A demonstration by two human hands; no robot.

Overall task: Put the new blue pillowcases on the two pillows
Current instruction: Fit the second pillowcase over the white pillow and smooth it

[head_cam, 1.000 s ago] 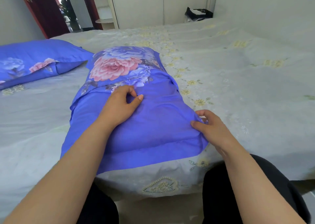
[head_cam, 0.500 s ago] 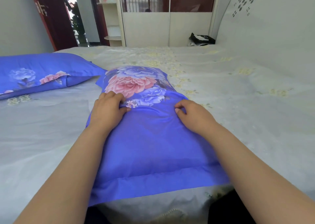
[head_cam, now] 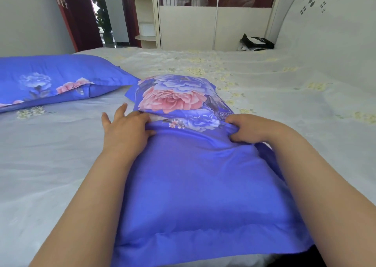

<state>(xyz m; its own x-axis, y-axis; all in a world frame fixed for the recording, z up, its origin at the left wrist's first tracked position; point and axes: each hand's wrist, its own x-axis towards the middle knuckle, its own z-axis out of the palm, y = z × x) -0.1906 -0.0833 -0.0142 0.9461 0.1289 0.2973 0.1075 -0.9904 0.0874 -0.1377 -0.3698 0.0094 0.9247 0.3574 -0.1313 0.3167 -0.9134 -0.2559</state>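
A pillow in a blue pillowcase with pink and purple flowers (head_cam: 199,181) lies on the bed right in front of me. Across its middle runs the case's open edge, where a sliver of white pillow shows. My left hand (head_cam: 126,130) grips that edge at its left end, thumb and some fingers curled on the fabric, two fingers spread on the sheet. My right hand (head_cam: 250,128) grips the same bunched edge at the right end. A second pillow in a matching blue flowered case (head_cam: 53,77) lies at the far left.
The bed (head_cam: 284,108) has a pale grey sheet with yellow flowers and a light headboard (head_cam: 325,18) at the right. A black and white bag (head_cam: 255,42) sits at the far edge. Wardrobe doors and a dark red door stand behind.
Both hands moved up from the pillow's near part to the case's open edge. They now grip and bunch the fabric there, and a strip of white pillow shows.
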